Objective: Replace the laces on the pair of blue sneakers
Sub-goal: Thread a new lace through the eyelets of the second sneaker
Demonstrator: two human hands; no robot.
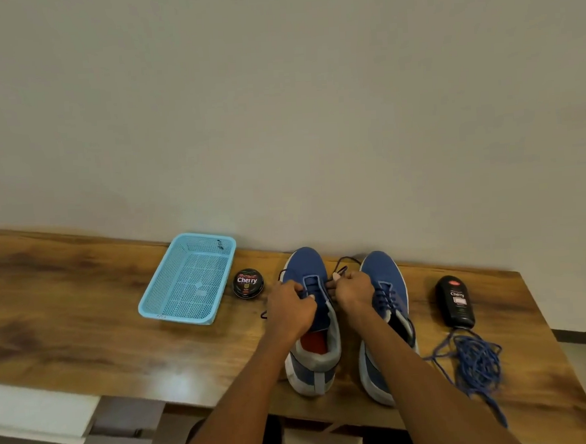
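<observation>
Head view, wooden counter (pixel 85 320). Left blue sneaker (pixel 311 323): dark lace (pixel 342 265) pinched by both hands, left hand (pixel 291 306), right hand (pixel 354 288). Right blue sneaker (pixel 386 305) beside it, laced. Loose blue lace pile (pixel 478 361) right of pair. Basket (pixel 188 279), polish tin (pixel 248 283), black bottle (pixel 456 301).

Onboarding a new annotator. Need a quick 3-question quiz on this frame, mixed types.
1. True or false: both hands work on the left sneaker.
2. What lies between the basket and the sneakers? A) polish tin B) brush C) cloth
3. Where is the loose blue lace pile?

Key:
1. True: left hand and right hand each pinch its dark lace.
2. A, the polish tin.
3. Right of the right sneaker, near the black bottle.
</observation>
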